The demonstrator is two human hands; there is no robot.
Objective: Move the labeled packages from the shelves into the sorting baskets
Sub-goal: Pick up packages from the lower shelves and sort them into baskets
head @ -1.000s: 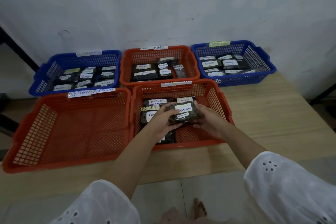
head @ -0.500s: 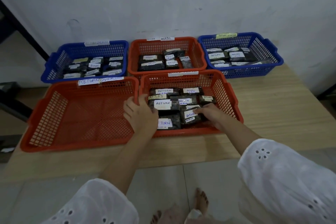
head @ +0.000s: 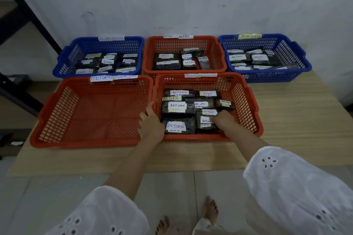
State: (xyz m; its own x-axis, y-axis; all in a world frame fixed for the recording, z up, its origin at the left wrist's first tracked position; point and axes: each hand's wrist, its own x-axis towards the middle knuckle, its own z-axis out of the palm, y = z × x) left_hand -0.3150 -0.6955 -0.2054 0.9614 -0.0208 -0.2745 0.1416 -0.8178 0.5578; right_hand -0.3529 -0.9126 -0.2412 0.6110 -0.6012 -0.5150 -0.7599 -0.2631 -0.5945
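Head view: my left hand [head: 150, 123] rests flat, fingers relaxed, on the left wall of the orange basket [head: 243, 101]. Inside it, my right hand [head: 222, 120] curls its fingers over a RETURN package [head: 204, 125].

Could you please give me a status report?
Left hand on rim of front-right orange basket. Right hand touching RETURN package inside it. Nothing in the way.

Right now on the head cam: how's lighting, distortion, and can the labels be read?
Head view: dim, flat light, no glare, no hard shadows; wide-angle lens splays the outer baskets; RETURN labels in the near right orange basket read clearly; the tag on the back left blue basket is too soft to read; the right hand covers part of one label.
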